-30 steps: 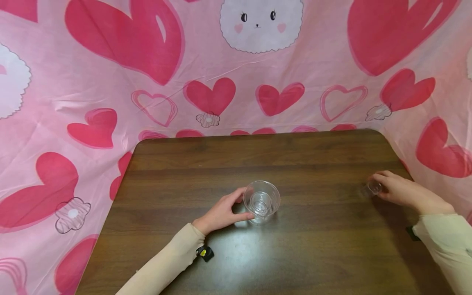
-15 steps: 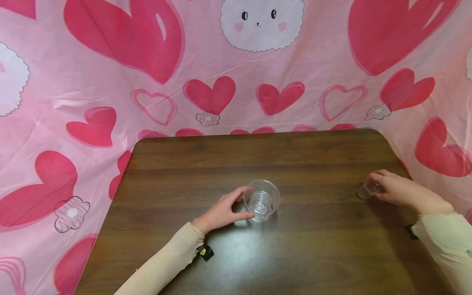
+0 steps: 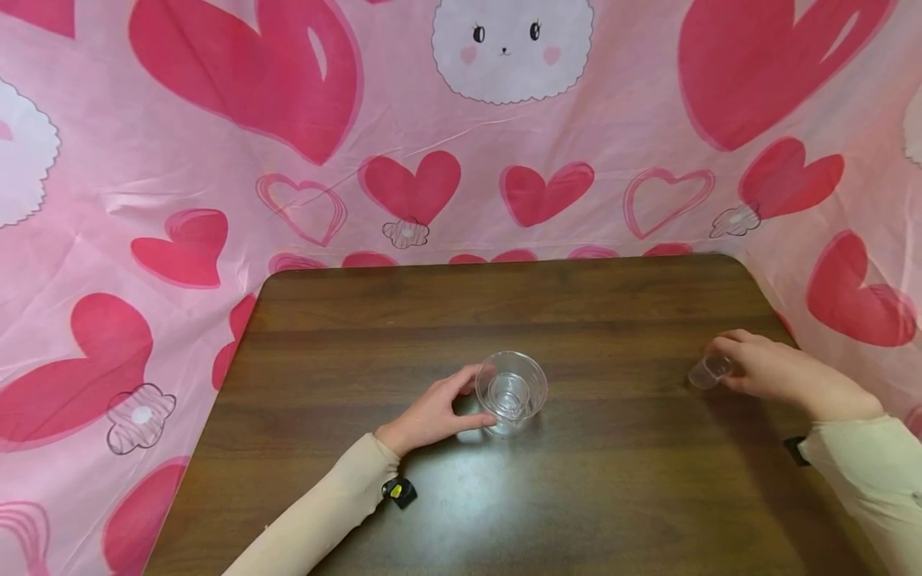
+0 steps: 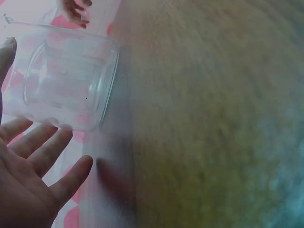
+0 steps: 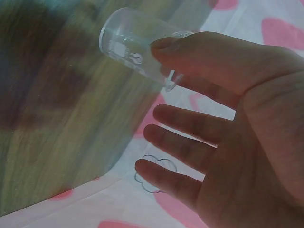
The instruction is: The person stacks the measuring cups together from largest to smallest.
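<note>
While pinched small cup tilts, nested cups mid-table, apart.

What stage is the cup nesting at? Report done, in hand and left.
Done: a smaller clear cup already sits inside the large clear cup at mid-table. In hand: the left hand steadies the large cup, and the right hand pinches a small clear cup, tilted, near the table's right edge. Left: the small cup is well apart from the stack, so probably carrying it over and dropping it in.
</note>
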### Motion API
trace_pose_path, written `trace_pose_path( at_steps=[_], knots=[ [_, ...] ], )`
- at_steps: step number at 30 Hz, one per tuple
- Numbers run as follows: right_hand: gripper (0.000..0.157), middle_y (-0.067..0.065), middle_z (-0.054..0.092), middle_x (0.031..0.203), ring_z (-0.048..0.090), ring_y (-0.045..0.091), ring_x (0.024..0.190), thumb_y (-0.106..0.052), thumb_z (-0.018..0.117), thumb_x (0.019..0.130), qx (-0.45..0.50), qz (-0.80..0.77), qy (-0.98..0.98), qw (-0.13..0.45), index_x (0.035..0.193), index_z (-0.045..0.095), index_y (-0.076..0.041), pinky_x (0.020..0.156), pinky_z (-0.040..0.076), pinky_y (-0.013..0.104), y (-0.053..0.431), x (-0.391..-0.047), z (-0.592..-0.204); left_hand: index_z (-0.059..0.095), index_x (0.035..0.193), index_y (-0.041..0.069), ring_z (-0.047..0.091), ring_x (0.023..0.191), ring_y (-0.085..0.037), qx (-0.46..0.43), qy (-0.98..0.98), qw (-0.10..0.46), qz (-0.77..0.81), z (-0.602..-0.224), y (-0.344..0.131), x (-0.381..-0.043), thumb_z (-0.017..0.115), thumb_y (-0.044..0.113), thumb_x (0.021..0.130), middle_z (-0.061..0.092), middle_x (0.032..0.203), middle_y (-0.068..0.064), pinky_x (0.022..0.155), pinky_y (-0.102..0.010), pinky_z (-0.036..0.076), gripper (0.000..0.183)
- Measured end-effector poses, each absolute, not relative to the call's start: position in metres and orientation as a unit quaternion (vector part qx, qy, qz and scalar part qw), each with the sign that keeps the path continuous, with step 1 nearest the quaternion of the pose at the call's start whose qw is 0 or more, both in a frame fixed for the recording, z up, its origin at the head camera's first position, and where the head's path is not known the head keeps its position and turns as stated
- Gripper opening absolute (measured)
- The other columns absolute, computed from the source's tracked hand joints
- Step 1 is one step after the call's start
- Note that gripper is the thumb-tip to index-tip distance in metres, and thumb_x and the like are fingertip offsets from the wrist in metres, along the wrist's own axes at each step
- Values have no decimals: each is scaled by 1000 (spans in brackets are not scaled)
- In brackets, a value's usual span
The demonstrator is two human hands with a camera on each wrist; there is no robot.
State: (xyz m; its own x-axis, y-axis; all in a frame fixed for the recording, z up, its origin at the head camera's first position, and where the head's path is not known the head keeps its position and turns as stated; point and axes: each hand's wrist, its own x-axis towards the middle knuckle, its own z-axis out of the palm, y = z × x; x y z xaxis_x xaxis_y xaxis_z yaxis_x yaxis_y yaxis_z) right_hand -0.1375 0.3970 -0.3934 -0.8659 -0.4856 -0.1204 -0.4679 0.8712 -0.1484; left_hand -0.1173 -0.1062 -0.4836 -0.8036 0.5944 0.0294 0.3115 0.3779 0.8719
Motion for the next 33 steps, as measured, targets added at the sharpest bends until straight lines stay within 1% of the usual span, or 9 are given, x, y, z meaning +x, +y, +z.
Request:
trace_pose_path(
  at_steps=[5,11,17,20,26,30,33],
  knots=[
    [37,26,65,104,67,41,91,-2,88,71,-245,-59,964,82,101,68,2,79,56,59,390,-135,-390,48,153,22,58,131,-8,276,818,145,483,-484,-106,-117,84,34,90,56,152,7,114,-37,44,73],
    [37,28,64,107,67,42,92,-4,87,72,-240,-58,965,84,103,68,0,73,57,61,383,-133,-385,48,152,24,59,130,-8,276,819,142,483,-485,-106,-117,84,34,90,57,151,7,113,-37,44,73],
    [38,28,64,108,68,41,90,-6,88,72,-244,-54,965,80,104,68,0,71,57,60,376,-133,-381,49,152,22,60,130,-11,282,818,134,482,-486,-106,-117,84,35,90,57,151,5,113,-38,45,72],
    [39,29,64,109,68,42,90,-6,88,73,-246,-49,965,81,106,68,1,72,57,60,373,-132,-380,49,151,22,61,130,-13,283,819,131,481,-486,-106,-117,84,35,90,58,150,4,112,-39,45,71],
    [45,33,62,112,67,46,94,-8,88,74,-241,-38,965,99,111,67,6,77,57,63,366,-129,-376,49,151,23,61,129,-12,281,819,133,482,-486,-106,-117,84,36,90,59,149,4,113,-39,45,71],
    [46,34,62,113,66,49,98,-9,89,74,-245,-39,963,103,112,68,7,82,55,65,361,-126,-374,50,151,21,62,128,-13,282,819,132,483,-486,-106,-117,84,35,90,60,148,3,113,-39,45,71],
    [45,34,63,114,65,51,101,-10,89,74,-245,-37,964,101,112,69,5,83,55,66,358,-126,-373,49,151,21,61,129,-12,281,819,135,482,-485,-106,-117,84,35,90,59,149,4,113,-40,45,72]
  ],
)
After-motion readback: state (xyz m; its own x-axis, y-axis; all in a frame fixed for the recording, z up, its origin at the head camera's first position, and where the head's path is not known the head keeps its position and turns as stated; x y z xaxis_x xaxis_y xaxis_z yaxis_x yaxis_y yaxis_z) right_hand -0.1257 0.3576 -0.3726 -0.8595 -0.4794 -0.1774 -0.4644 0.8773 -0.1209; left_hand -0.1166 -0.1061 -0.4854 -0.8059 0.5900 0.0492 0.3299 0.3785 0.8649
